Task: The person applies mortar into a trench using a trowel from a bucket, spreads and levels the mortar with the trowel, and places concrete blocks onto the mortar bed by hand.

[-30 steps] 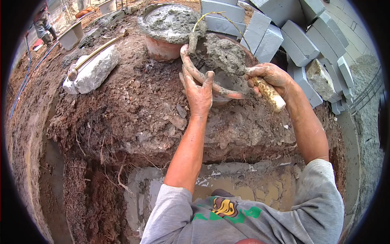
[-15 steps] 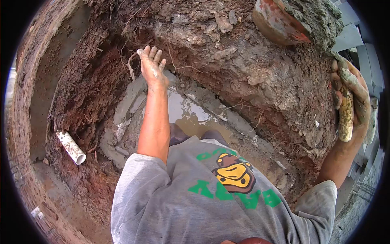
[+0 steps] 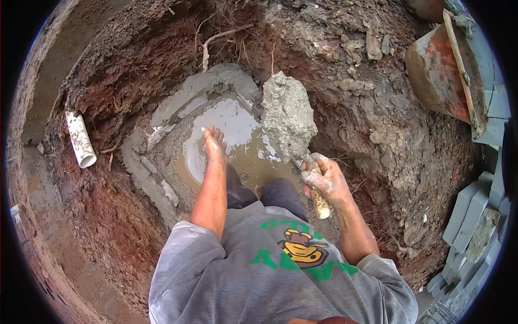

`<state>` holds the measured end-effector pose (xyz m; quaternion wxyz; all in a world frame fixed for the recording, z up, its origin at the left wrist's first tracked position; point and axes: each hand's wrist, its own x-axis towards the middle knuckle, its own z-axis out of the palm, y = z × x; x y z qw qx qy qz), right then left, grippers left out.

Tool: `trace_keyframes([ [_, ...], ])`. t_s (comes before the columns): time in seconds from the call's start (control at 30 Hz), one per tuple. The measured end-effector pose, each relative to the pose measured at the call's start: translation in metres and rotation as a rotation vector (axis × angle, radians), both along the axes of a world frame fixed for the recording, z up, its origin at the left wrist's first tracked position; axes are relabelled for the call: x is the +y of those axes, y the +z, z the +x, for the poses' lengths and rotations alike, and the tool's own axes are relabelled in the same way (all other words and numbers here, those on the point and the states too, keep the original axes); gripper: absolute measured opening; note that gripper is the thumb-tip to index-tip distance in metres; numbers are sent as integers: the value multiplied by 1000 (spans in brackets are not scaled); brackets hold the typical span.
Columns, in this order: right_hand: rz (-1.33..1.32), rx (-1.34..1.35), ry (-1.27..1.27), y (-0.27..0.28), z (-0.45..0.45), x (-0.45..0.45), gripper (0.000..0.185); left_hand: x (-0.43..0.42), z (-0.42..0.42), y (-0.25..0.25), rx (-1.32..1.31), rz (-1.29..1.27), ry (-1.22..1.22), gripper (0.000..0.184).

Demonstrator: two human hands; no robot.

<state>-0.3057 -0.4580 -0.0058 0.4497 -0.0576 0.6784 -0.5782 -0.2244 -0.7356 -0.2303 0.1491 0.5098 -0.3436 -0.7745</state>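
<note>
We record, first, a rough bank of reddish-brown earth (image 3: 377, 129), threaded with roots. Below it we list a pool of muddy water (image 3: 237, 129), partly edged by a band of wet grey mortar (image 3: 216, 78). The person, in a grey printed shirt (image 3: 216, 281), stands at the pool. At the far right we count several grey blocks (image 3: 464, 216), stacked; above them, a mortar-stained bucket (image 3: 437, 73), tilted in our view. Next we enter a thick heap of mortar (image 3: 288, 116), borne on a trowel (image 3: 320, 206) between the pool and the bank; the heap hides the blade. At the left we note a dirt-flecked white pipe (image 3: 80, 140) protruding from the soil. Last, the hands: the right hand (image 3: 326, 181) has its fingers wrapped round the trowel's pale handle; the left hand (image 3: 215, 146) is bare of any load, its fingers extended above the water.
</note>
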Motion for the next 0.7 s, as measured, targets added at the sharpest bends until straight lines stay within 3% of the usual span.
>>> trace_keyframes([
  [0.23,226,70,-5,-231,-21,-37,28,30,-47,-214,48,263,14,85],
  [0.37,670,736,148,-371,-60,-58,30,38,-113,-296,176,255,11,85],
  [0.43,870,1151,209,-423,-86,-88,31,34,-147,-296,220,316,26,82],
  [0.47,916,1172,205,-445,-94,-96,32,37,-158,-321,253,322,27,81],
  [0.53,995,1221,198,-470,-108,-109,32,43,-175,-358,323,322,38,80],
  [0.63,1045,1264,179,-453,-100,-111,35,48,-182,-333,196,395,114,80],
  [0.7,1002,1284,218,-425,-83,-100,35,50,-182,-341,162,423,58,81],
])
